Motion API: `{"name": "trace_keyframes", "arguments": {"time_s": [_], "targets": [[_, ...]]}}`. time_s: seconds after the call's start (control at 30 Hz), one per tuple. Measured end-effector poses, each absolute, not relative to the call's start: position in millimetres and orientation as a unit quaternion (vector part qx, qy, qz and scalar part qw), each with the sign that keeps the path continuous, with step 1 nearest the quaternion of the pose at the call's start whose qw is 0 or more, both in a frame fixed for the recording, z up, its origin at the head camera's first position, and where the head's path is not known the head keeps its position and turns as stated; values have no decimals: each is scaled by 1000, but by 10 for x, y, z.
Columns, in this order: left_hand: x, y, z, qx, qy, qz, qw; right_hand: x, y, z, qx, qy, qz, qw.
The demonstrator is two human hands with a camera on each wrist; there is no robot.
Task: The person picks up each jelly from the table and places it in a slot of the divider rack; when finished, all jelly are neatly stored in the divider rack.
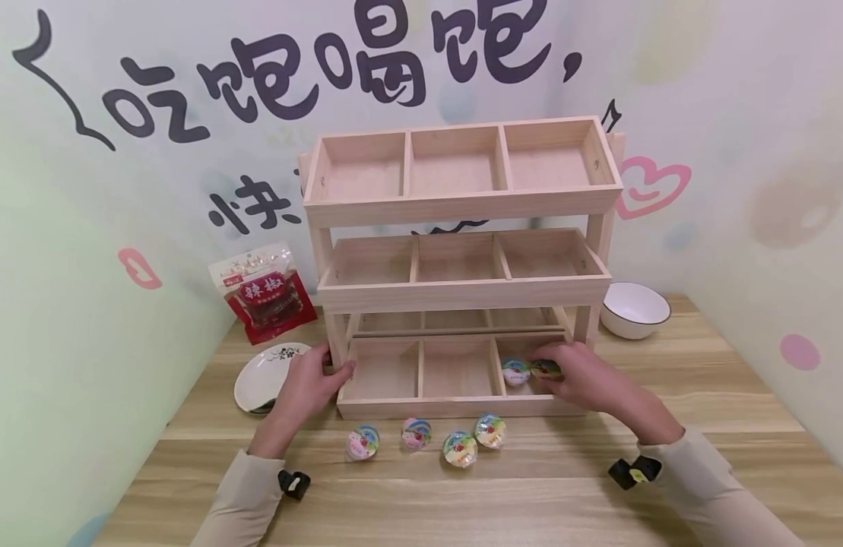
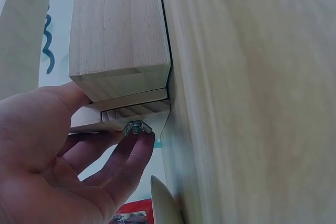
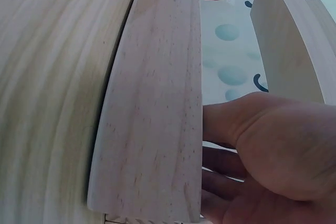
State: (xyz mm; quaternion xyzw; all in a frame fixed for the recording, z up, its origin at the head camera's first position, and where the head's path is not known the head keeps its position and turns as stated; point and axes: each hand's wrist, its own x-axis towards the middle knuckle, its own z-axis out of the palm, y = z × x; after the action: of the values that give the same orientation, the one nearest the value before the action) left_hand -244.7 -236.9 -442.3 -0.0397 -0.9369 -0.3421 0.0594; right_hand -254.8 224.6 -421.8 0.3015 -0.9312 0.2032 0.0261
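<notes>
A three-tier wooden rack point(image 1: 462, 295) with divided trays stands against the wall. My left hand point(image 1: 316, 384) grips the left side of its bottom tray; in the left wrist view the fingers lie beside a metal bolt point(image 2: 136, 127). Inside the bottom right compartment, my right hand point(image 1: 581, 374) holds a small jelly cup point(image 1: 546, 370) at its fingers. Another jelly cup point(image 1: 515, 372) sits just left of it in that compartment. The right fingertips are hidden behind the tray's front board point(image 3: 152, 103) in the right wrist view.
Several jelly cups point(image 1: 460, 449) lie on the wooden table point(image 1: 530, 494) before the rack. A white plate point(image 1: 257, 376) and a red food packet point(image 1: 265, 292) are on the left. Behind the rack at right stands a white bowl point(image 1: 636, 308).
</notes>
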Motion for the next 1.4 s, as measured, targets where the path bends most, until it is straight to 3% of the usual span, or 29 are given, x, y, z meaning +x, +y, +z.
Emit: {"name": "trace_keyframes", "arguments": {"time_s": [0.6, 0.83, 1.17, 1.4], "targets": [[-2445, -2359, -4407, -39, -935, -350, 53, -2540, 2295, -4188, 328, -922, 205, 33], [-2442, -2358, -4409, -39, -936, -347, 54, -2426, 2171, -4086, 353, -905, 230, 66], [-2449, -2375, -4406, -47, -936, -345, 57, -2108, 1860, -4137, 477, -850, 220, 44], [-2456, -2387, -4411, -49, -936, -345, 57, -2029, 1752, -4260, 477, -861, 173, 28]]}}
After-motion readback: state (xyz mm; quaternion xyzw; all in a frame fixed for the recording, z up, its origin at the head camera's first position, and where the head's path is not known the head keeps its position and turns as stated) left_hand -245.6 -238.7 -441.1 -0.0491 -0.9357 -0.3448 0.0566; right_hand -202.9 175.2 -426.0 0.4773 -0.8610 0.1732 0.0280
